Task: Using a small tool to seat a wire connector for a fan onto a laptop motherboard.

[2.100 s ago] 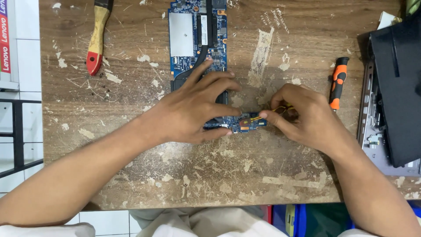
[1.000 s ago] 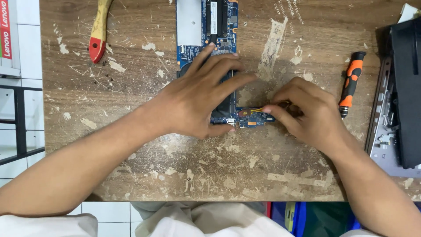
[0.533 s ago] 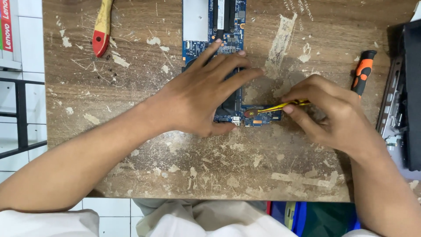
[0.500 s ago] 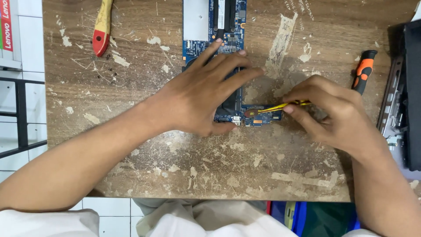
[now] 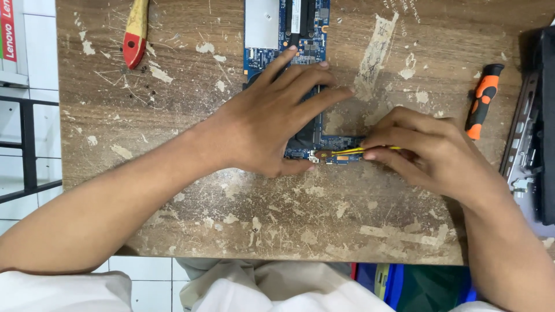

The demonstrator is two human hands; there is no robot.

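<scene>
Blue circuit board (image 5: 286, 34) flat on scarred wooden table (image 5: 191, 231), running from far edge toward centre, near end under the hands. Left hand (image 5: 272, 124) spread wide, palm down, fingers fanned over board's near half, pressing it flat, not gripping anything. Right hand (image 5: 430, 153) pinched narrow around thin yellow tool (image 5: 355, 151), tip pointing left at small gold part on board's near right corner. Tool type hard to tell: tweezers or a slim pry pick.

Board likely light, stiff, thin, fragile: bare components and connectors on top, so better held by edges or pressed on bare areas, not on chips. Silver plate at far left of board looks sturdier. Probably slides easily on the dusty table, hence the flat hold-down.

Orange-and-black screwdriver (image 5: 484, 99) lying right of right hand, apart from it. Yellow-and-red handled tool (image 5: 136, 32) at far left. Dark opened laptop shell (image 5: 535, 127) at right edge, partly off frame. White sleeve (image 5: 58, 292) at near left.
</scene>
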